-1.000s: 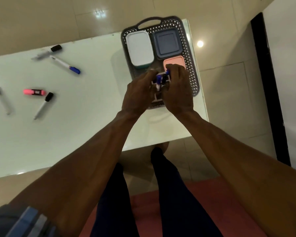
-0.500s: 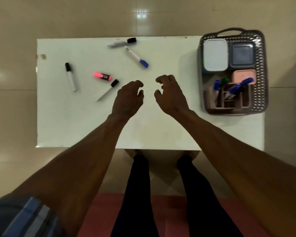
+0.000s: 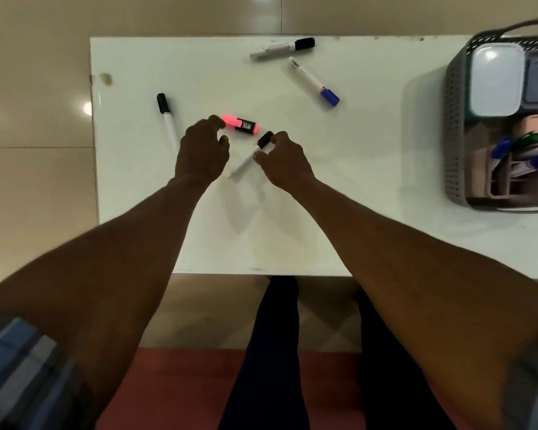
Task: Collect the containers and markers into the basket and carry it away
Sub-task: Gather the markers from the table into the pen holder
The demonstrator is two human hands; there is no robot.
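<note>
Pinching a black-capped marker (image 3: pixel 251 156), the right hand (image 3: pixel 284 159) sits beside the left hand (image 3: pixel 202 150), whose curled fingers touch a pink highlighter (image 3: pixel 241 125).

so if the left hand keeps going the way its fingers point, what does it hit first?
Probably the pink highlighter with the black label: the left hand points up and slightly right, its fingertips at the highlighter's pink cap. Whether they already touch is unclear from this view.

The table (image 3: pixel 370 181) is smooth, glossy white; the perforated basket (image 3: pixel 455 125) looks like grey plastic.
</note>
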